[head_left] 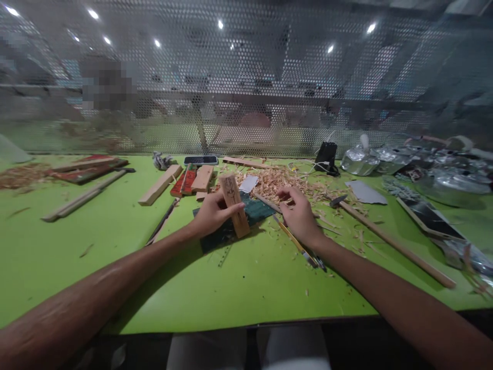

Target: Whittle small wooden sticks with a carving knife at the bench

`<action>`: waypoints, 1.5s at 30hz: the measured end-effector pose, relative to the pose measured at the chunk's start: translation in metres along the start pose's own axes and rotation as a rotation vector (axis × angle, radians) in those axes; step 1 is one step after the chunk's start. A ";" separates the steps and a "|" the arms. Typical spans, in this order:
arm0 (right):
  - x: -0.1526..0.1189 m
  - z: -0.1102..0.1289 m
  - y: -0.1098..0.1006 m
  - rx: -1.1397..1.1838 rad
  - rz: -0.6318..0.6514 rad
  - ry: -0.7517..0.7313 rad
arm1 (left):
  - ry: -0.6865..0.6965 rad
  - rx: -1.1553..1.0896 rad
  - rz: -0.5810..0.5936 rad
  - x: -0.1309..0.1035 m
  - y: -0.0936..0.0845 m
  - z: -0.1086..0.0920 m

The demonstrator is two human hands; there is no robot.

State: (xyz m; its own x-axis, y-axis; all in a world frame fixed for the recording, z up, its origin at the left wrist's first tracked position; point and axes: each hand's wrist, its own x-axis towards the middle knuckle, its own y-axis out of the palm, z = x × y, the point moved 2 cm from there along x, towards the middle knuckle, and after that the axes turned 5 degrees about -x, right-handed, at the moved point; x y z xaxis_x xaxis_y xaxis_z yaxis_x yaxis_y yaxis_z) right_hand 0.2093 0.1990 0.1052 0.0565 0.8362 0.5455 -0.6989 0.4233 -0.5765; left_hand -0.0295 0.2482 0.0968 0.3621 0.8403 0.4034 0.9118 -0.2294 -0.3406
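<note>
l hand (212, 213) pinches wood blk (240, 222) w/ dark marks (231, 192), illegible; r hand (302, 217) loosely curled, empty.

On the worktop (215, 300), a phone (201, 160) lies by the far edge, before the mesh panel (246, 103). Shavings (279, 181) spread right of it, behind the mat (210, 242). A hammer (396, 241) slants toward the near right corner, a paper sheet (365, 191) behind it. Left of the mat lies a wooden block (160, 185).
</note>
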 end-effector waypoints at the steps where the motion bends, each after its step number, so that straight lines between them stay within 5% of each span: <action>1: 0.000 0.000 0.000 -0.017 0.006 0.000 | 0.038 0.039 0.000 -0.001 0.000 -0.003; 5: 0.002 -0.005 0.003 -0.102 0.055 0.017 | 0.166 0.151 0.047 -0.004 -0.001 -0.010; 11: 0.001 -0.005 0.004 -0.319 0.263 0.052 | 0.173 0.175 0.047 -0.004 -0.001 -0.009; 17: -0.004 0.018 -0.016 -0.560 0.480 -0.014 | 0.174 0.169 0.065 -0.004 0.000 -0.010; 24: 0.003 0.022 -0.027 -0.576 0.680 0.011 | 0.236 0.148 0.009 -0.003 0.000 -0.007; 31: 0.036 0.029 -0.064 0.186 0.299 0.189 | 0.290 0.096 0.066 -0.005 0.004 -0.009; 35: 0.045 0.012 -0.071 0.347 0.049 0.220 | 0.298 0.106 0.073 -0.006 0.006 -0.009; 41: 0.050 -0.034 -0.055 0.266 0.052 0.403 | 0.298 0.130 0.056 -0.006 0.006 -0.008; 45: 0.049 -0.037 -0.053 0.227 0.052 0.400 | 0.280 0.128 0.032 -0.006 0.005 -0.008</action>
State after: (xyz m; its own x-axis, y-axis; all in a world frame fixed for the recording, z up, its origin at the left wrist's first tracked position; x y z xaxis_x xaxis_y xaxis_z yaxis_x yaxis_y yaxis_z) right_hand 0.2756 0.2301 0.1402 0.2562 0.9421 0.2163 -0.8440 0.3272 -0.4250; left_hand -0.0255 0.2382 0.0996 0.4457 0.6614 0.6032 0.8738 -0.1751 -0.4537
